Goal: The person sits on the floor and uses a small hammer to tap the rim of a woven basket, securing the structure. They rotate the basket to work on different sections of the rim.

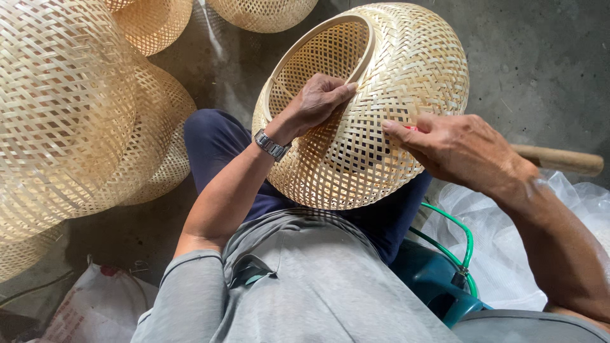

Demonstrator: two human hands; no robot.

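Note:
A dome-shaped woven bamboo basket [394, 70] rests on my lap, tilted with its round opening facing up and left. My left hand [318, 101], with a metal watch on the wrist, grips the rim of the opening, fingers curled over the hoop. My right hand [457, 149] presses on the basket's outer weave at the right side and pinches a small red thing, mostly hidden under the fingers.
Several more woven bamboo baskets [70, 108] are stacked at the left and along the top. A wooden handle [562, 160] lies on the concrete floor at right. White plastic sheeting [508, 254], a green hose [460, 232] and a teal stool are below right.

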